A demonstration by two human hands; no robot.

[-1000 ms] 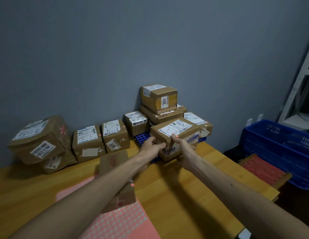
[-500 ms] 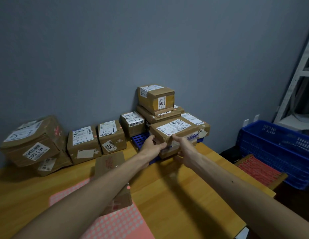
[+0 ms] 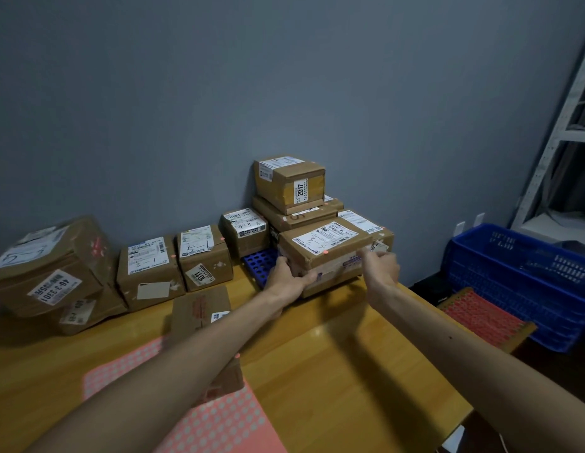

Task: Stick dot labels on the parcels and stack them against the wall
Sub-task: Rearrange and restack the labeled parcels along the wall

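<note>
Along the grey wall (image 3: 186, 109) stand eight parcels (image 3: 289, 183); a ninth parcel (image 3: 323, 246), orange-dotted, sits just short of it. Your left hand (image 3: 289, 277) grips its left corner; your right hand (image 3: 381, 266) has slid from middle to right corner, fingers curled, grip unclear. Two label sheets (image 3: 219, 420) lie farther out.

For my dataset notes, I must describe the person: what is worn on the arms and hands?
Nothing visible is worn. The left forearm and right forearm are bare, without sleeves. The left hand and right hand have no gloves, watch or rings. One small dark spot marks the right forearm.
</note>
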